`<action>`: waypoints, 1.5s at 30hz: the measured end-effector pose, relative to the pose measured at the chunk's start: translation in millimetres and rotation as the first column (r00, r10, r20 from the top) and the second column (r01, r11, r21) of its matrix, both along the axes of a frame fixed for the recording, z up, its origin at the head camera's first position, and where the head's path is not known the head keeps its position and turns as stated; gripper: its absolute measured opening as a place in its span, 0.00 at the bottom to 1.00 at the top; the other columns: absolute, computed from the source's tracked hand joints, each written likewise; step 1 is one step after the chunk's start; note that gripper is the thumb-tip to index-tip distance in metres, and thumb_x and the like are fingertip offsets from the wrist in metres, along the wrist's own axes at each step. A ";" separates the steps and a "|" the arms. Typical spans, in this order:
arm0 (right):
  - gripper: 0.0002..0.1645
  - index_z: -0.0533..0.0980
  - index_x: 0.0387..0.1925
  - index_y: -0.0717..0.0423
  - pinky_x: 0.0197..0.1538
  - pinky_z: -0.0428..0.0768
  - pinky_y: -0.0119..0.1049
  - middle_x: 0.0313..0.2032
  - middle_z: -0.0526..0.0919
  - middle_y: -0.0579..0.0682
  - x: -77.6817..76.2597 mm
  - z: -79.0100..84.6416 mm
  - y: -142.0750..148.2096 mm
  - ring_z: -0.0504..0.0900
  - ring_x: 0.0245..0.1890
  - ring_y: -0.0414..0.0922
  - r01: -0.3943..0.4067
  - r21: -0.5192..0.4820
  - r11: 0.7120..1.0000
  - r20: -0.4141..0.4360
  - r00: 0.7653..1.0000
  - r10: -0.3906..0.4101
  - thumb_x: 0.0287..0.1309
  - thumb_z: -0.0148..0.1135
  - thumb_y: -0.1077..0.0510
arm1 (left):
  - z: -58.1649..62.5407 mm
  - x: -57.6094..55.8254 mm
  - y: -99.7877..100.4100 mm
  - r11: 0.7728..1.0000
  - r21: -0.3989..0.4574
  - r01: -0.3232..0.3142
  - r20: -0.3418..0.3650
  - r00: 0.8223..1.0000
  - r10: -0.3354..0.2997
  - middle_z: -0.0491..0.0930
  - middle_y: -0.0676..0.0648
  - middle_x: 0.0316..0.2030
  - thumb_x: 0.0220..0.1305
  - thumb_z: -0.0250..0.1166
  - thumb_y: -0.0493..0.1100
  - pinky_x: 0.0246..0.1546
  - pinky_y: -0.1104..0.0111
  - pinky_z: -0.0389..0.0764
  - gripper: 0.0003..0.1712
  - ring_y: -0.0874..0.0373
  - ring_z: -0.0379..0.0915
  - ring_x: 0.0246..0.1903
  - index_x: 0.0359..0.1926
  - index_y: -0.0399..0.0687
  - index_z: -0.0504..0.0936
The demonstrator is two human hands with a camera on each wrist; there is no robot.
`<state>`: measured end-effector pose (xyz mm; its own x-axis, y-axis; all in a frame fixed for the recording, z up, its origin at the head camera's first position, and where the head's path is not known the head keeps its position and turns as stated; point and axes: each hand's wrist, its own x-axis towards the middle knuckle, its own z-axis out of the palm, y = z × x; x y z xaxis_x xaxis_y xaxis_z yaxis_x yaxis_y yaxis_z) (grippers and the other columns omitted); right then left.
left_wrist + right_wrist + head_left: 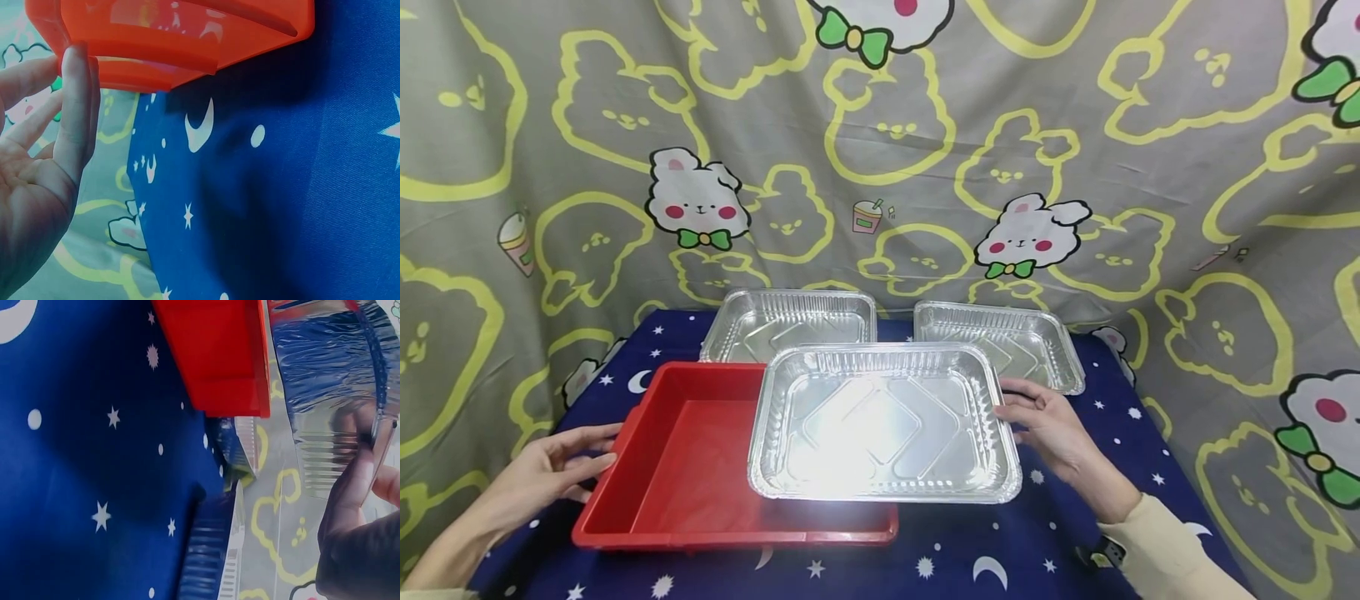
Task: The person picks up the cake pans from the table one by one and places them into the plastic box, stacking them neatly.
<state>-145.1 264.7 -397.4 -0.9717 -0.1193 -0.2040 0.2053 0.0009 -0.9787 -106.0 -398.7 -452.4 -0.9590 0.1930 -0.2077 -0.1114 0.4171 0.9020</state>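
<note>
My left hand (553,467) holds the left rim of a red plastic tray (696,467), with fingers and thumb at its edge. In the left wrist view, the fingers (76,94) meet the tray's edge and its outer side shows over the cloth. My right hand (1052,425) pinches the right rim of a shiny foil pan (865,425). This pan is tilted so its inside faces me, and it overlaps the red tray's right part in the head view. From the right wrist, the foil pan (331,381) appears raised beside the red tray (219,356).
Two more foil pans stand at the back, one on the left (790,321) and one on the right (1000,342). A dark blue cloth (955,550) with moons and stars covers the table. Behind it hangs a grey curtain (790,125) with cartoon animals.
</note>
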 end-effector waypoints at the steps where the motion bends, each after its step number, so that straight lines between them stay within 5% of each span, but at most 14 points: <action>1: 0.25 0.71 0.64 0.56 0.36 0.84 0.31 0.38 0.89 0.35 -0.5 -0.2 -2.1 0.86 0.37 0.33 -0.007 0.002 1.000 -0.001 1.000 0.007 0.67 0.64 0.68 | 0.0 0.1 0.0 1.000 -0.003 0.000 0.000 1.000 0.000 0.84 0.76 0.48 0.80 0.58 0.40 0.37 0.57 0.92 0.21 0.60 0.90 0.42 0.69 0.52 0.76; 8: 0.30 0.68 0.68 0.66 0.36 0.86 0.32 0.37 0.90 0.36 -2.9 -3.8 -16.1 0.87 0.36 0.33 -0.018 -0.014 1.000 0.005 1.000 0.018 0.66 0.63 0.70 | -1.1 0.6 -0.4 1.000 0.000 -0.002 0.004 1.000 0.002 0.84 0.76 0.48 0.80 0.58 0.40 0.37 0.58 0.92 0.21 0.61 0.90 0.42 0.68 0.58 0.78; 15: 0.29 0.69 0.66 0.65 0.36 0.86 0.32 0.37 0.90 0.37 -3.5 -7.1 -28.2 0.87 0.35 0.34 0.000 -0.038 0.999 0.023 1.000 0.001 0.64 0.62 0.71 | 0.0 -1.1 1.0 0.999 -0.048 -0.011 0.023 1.000 0.013 0.83 0.77 0.47 0.80 0.59 0.42 0.37 0.58 0.92 0.30 0.62 0.90 0.42 0.74 0.28 0.65; 45: 0.35 0.68 0.69 0.71 0.34 0.87 0.32 0.37 0.90 0.42 -12.4 -21.6 -93.0 0.87 0.33 0.36 -0.018 -0.086 0.996 0.051 0.998 0.023 0.59 0.63 0.70 | -0.4 -1.5 0.8 0.998 -0.064 -0.019 0.029 0.999 0.021 0.81 0.79 0.46 0.79 0.60 0.43 0.37 0.58 0.92 0.31 0.63 0.89 0.41 0.74 0.29 0.65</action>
<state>-157.5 171.7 -419.1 -0.9572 -0.1582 -0.2424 0.2567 -0.0771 -0.9634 -107.4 -397.9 -452.8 -0.9558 0.1595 -0.2471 -0.1463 0.4709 0.8700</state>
